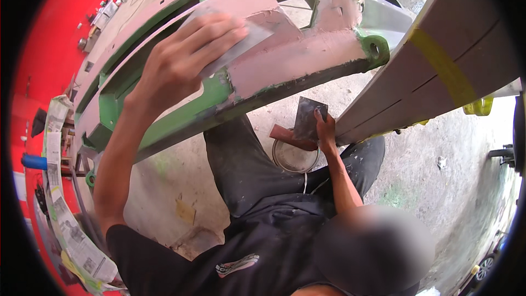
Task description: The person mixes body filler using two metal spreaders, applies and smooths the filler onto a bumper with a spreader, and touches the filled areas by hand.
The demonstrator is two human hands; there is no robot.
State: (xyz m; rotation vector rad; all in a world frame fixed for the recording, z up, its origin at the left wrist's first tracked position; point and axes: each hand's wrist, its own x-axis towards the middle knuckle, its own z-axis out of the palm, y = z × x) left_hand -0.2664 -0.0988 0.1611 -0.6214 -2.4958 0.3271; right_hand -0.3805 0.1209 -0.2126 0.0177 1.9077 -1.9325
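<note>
Across the pink-and-green panel (298, 57), the left hand (183, 55) grasped a grey sheet (242, 50), fingers spread seemingly for even pressure, while the right hand (325, 130) pinched a dark plate (307, 113).

Workshop, vehicle bodywork type. Evidence: big green panel (274, 55) with patchy pink coating. Right of panel: grey part (422, 87) with yellow tape (446, 68); far lower right of panel, car wheel (485, 268). Below panel: stained concrete floor (405, 186), round tin (294, 162). Left of panel: red wall (49, 49); lower left, newspaper-masked curved part (71, 230).
</note>
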